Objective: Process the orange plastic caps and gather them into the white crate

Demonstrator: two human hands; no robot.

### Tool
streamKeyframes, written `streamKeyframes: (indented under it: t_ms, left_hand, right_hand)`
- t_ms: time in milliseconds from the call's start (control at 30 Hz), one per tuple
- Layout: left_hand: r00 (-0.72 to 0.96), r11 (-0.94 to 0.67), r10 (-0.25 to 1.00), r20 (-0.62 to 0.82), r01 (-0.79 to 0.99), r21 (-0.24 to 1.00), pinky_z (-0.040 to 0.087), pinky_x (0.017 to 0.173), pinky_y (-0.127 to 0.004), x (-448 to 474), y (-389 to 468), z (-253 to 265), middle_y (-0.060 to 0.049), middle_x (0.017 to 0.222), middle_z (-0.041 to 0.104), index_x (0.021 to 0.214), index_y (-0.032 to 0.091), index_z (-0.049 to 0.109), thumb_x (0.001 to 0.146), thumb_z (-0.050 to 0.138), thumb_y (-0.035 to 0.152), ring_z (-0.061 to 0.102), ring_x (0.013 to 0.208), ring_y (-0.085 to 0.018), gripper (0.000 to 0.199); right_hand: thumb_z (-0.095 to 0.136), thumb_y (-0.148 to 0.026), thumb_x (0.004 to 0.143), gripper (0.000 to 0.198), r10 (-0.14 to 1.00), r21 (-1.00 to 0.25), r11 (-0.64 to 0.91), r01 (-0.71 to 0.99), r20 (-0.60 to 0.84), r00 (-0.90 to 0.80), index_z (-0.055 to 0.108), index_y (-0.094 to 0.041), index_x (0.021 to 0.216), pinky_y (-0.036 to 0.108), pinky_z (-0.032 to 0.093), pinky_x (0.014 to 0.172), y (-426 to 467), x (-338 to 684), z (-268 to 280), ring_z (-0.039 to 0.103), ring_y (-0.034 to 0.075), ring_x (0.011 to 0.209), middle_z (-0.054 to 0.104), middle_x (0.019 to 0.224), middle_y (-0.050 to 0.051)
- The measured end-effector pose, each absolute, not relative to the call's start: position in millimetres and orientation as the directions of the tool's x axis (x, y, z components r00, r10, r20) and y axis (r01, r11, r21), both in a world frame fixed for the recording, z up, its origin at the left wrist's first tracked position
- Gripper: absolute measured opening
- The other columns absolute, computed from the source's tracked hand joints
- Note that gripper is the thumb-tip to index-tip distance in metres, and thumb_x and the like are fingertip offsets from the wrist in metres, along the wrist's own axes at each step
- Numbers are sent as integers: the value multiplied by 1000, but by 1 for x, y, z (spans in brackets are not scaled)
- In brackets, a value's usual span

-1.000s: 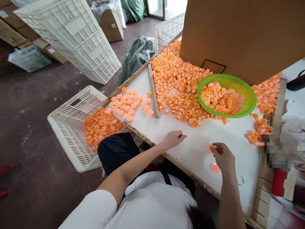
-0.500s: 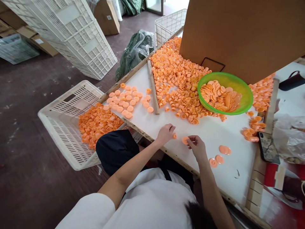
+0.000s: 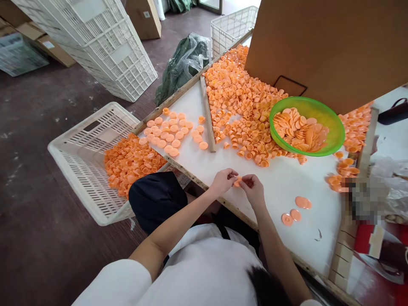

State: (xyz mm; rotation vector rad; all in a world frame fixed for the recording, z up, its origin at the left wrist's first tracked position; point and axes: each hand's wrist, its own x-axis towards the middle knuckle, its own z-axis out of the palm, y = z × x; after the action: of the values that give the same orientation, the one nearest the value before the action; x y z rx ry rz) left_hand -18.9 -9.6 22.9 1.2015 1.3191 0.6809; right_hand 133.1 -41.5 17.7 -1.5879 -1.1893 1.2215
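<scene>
Fingertips of the left hand and right hand pinch a small orange plastic piece directly between them, over the white tabletop; neither hand is nearer, and which way its long axis runs cannot be told.

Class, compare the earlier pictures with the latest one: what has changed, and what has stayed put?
The right hand has moved left with an orange piece to meet the left hand; both hands now hold it between them. The green bowl, the white crate and the wooden strip stayed where they were, though the camera shifted slightly.
</scene>
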Motion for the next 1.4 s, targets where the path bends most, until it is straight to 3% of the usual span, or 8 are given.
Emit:
streamKeyframes:
  t_ms: [100, 267, 500, 700, 867, 1100, 1267, 1400]
  left_hand:
    - [196, 258, 916, -349, 378, 889, 49, 63, -23, -22, -13, 13, -2, 73, 65, 88, 15, 65, 77, 57, 21, 58, 62, -10, 14]
    - [260, 313, 865, -430, 391, 866, 49, 62, -23, -25, -11, 3, -3, 75, 68, 86, 15, 66, 77, 58, 27, 60, 65, -12, 17]
    - [265, 247, 865, -426, 514, 822, 46, 60, -23, -24, -3, 4, -3, 75, 67, 79, 16, 65, 75, 59, 27, 59, 65, -12, 13]
    - [288, 252, 845, -451, 530, 810, 43, 55, -22, -26, 0, 9, -2, 71, 66, 77, 15, 64, 73, 59, 26, 57, 62, -12, 13]
    - [291, 207, 864, -410, 536, 818, 44, 61, -22, -24, -3, 7, -2, 71, 66, 78, 15, 65, 74, 57, 23, 58, 67, -13, 11]
    - [282, 216, 869, -406, 523, 825, 44, 62, -23, -26, -3, 3, -2, 73, 67, 77, 16, 65, 75, 58, 26, 60, 69, -14, 13]
    - [267, 220, 875, -403, 523, 824, 44, 59, -22, -23, -2, 2, -2, 71, 66, 75, 15, 63, 75, 58, 24, 59, 64, -13, 9]
    - [317, 262, 833, -452, 494, 829, 44, 55, -22, -24, 4, 4, -2, 68, 65, 76, 15, 63, 76, 58, 25, 58, 57, -12, 11]
  right_hand:
    - [67, -41, 69, 30, 942, -901, -335, 275, -319, 100, 56, -21, 88, 35, 53, 67, -40, 131, 7, 63, 18, 70, 66, 89, 6]
    - [66, -39, 69, 25, 906, -885, -405, 230, -422, -28, 59, -21, 84, 35, 55, 67, -34, 133, 6, 65, 19, 72, 69, 81, 5]
    - [65, -31, 65, 14, 875, -827, -453, 333, -484, -12, 58, -22, 73, 33, 53, 57, -22, 133, 5, 62, 18, 61, 65, 68, 1]
    - [64, -42, 68, 26, 888, -810, -339, 478, -444, -122, 54, -21, 81, 31, 48, 62, -23, 136, 8, 60, 17, 66, 65, 77, 1]
    - [61, -34, 67, 22, 936, -664, -250, 705, -353, 0, 49, -21, 79, 31, 43, 63, -26, 125, 13, 54, 17, 71, 59, 81, 2]
    - [58, -37, 73, 18, 866, -816, -396, 422, -484, -124, 53, -22, 80, 29, 49, 60, -21, 136, 8, 60, 16, 67, 63, 78, 2]
    - [55, -27, 73, 6, 872, -739, -429, 519, -488, 27, 53, -22, 72, 26, 46, 53, -13, 130, 2, 58, 14, 58, 62, 69, 0]
    - [57, -30, 73, 9, 865, -779, -425, 460, -499, -45, 55, -21, 74, 26, 46, 54, -12, 128, 6, 58, 13, 57, 63, 69, 0]
